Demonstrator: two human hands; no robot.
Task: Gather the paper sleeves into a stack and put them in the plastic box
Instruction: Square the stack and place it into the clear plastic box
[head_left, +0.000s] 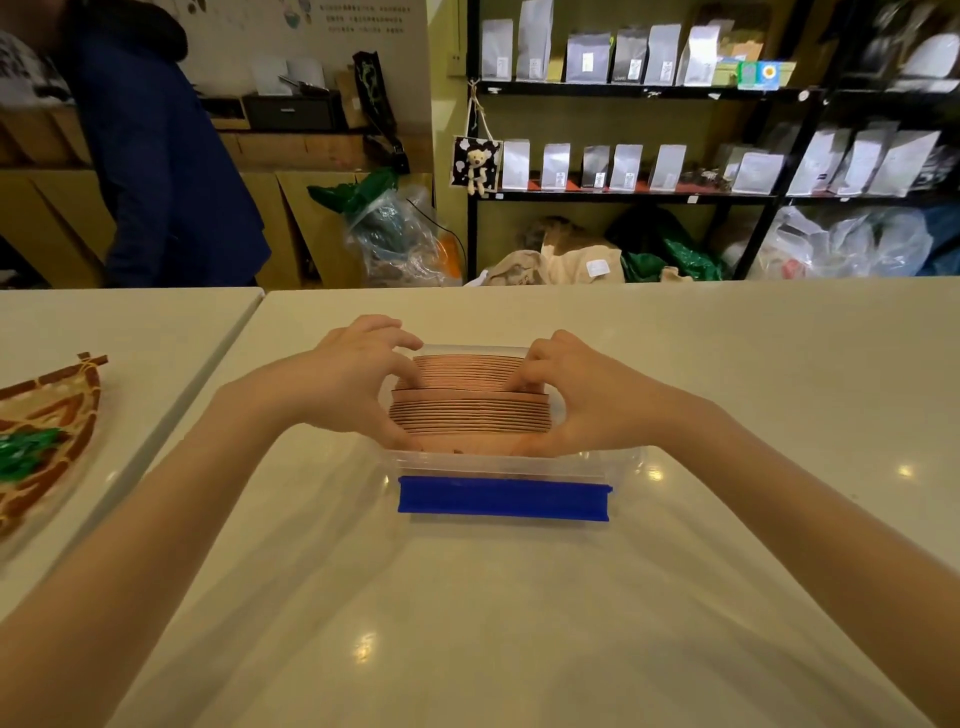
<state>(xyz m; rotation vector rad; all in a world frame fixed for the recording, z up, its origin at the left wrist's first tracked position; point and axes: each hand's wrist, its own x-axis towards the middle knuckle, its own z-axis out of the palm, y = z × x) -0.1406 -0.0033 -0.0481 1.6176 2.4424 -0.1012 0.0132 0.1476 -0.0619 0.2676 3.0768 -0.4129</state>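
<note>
A stack of brown paper sleeves (470, 413) stands on edge inside a clear plastic box (618, 465) with a blue clip (503, 498) on its near side. The far part of the stack sits slightly higher than the near part. My left hand (353, 382) presses the stack's left end, fingers curled over its far top corner. My right hand (571, 395) grips the right end, with fingertips on top of the sleeves. Both hands squeeze the stack between them inside the box.
The box rests on a white table (467, 623). A woven brown basket with green leaves (41, 441) lies on the neighbouring table at the left. A person in a dark blue coat (166, 156) stands beyond the table. Black shelves with pouches (649, 171) line the back.
</note>
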